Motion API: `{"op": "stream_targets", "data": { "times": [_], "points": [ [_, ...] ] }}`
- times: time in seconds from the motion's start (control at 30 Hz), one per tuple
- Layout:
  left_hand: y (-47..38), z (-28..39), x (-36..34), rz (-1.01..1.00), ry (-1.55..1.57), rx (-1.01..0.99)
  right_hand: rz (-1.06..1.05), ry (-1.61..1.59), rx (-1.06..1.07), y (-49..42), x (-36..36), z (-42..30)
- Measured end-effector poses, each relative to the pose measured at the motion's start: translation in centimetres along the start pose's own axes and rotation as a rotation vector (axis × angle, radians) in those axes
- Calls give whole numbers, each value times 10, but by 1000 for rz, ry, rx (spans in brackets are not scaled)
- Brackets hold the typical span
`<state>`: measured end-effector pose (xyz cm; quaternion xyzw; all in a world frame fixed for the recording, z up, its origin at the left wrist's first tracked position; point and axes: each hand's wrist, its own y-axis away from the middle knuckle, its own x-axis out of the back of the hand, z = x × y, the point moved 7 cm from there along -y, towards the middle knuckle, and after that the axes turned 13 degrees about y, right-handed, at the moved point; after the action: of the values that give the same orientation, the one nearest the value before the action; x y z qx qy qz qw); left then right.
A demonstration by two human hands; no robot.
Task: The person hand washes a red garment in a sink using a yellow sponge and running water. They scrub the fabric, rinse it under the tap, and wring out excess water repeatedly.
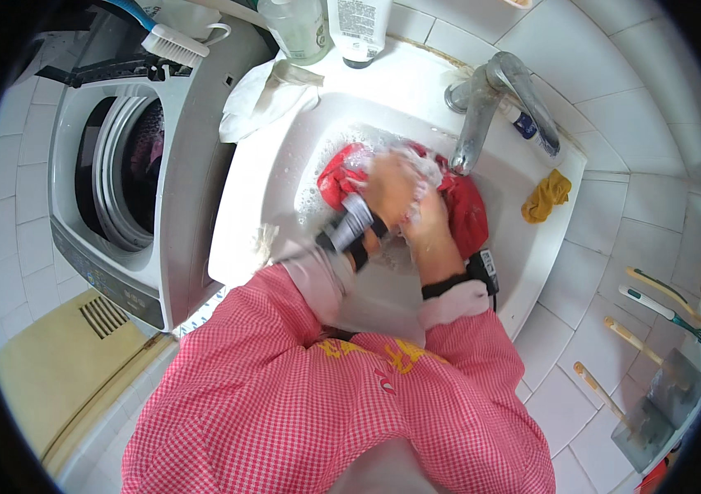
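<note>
A wet red cloth lies bunched in the white sink basin, with white suds over its middle. My left hand, blurred by motion, presses on the cloth from above. Against it from the right is my right hand, its fingers wrapped in foam and mostly hidden. Both hands grip the soapy middle of the cloth between them. The cloth spreads out on either side, and its right part hangs down toward my right wrist. Bubbles float along the left side of the basin.
The chrome faucet reaches over the cloth's right side. On the sink's rim are a mustard cloth, a white cloth, a pump bottle and a white tube. A top-loading washing machine stands open at left, a scrub brush on it.
</note>
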<state>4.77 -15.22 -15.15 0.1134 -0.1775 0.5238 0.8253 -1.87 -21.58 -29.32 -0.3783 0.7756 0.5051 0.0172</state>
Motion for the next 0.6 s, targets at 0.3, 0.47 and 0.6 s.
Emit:
{"op": "stream_targets", "data": {
  "times": [0.3, 0.47, 0.6],
  "points": [
    [0, 17, 16, -16, -156, -204, -109, -316, -122, 34, -37, -12],
    [13, 44, 13, -74, 26, -367, 139, 1008, 458, 74, -60, -60],
    [-24, -5, 46, 126, 33, -49, -152, -11, -20, 66, -58, -31]
  ]
}}
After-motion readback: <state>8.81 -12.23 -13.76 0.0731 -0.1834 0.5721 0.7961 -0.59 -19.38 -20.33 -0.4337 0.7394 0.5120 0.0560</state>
